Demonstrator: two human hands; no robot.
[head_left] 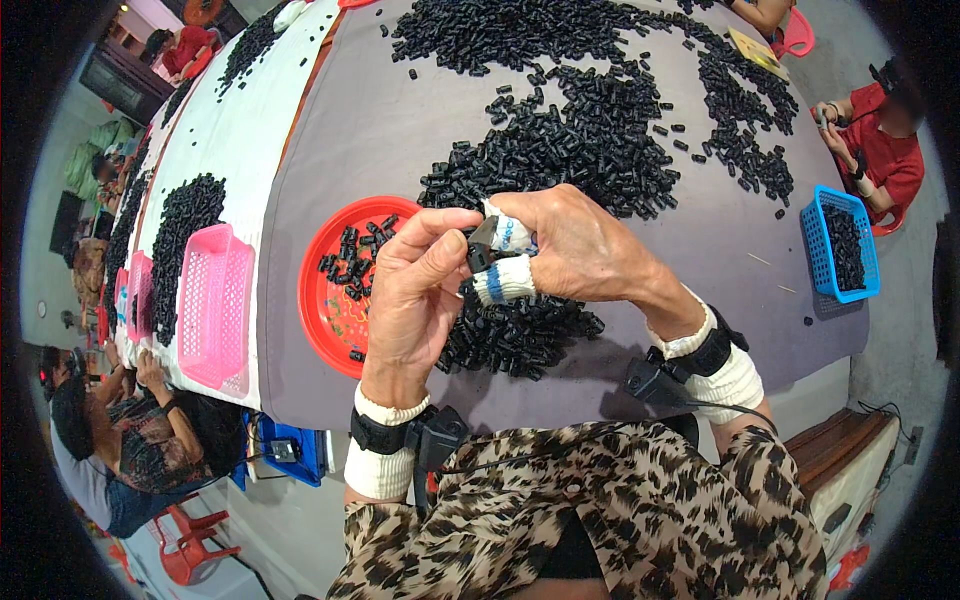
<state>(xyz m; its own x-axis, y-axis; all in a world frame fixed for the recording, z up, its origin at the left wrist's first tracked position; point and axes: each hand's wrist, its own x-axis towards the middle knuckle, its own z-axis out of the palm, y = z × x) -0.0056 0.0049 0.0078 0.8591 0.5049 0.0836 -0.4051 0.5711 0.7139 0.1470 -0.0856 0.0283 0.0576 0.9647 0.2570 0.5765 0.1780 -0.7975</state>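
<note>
Both hands meet over the near heap of small black parts (520, 335), just right of the red tray (322, 300). Left hand (415, 300) pinches a tiny black piece (480, 258) with thumb and forefinger; right hand (580, 250), fingertips taped, grips it too. The piece is mostly hidden, so its shape is hard to tell.

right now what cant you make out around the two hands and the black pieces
- Head view: the small black piece pinched between left hand and right hand is mostly covered by fingertips; its shape is unclear.
- Red plate: its right rim is hidden behind the left hand.
- Pile of black pieces: single pieces are too small to tell apart.
- Blue basket: its contents are too small to make out.
</note>
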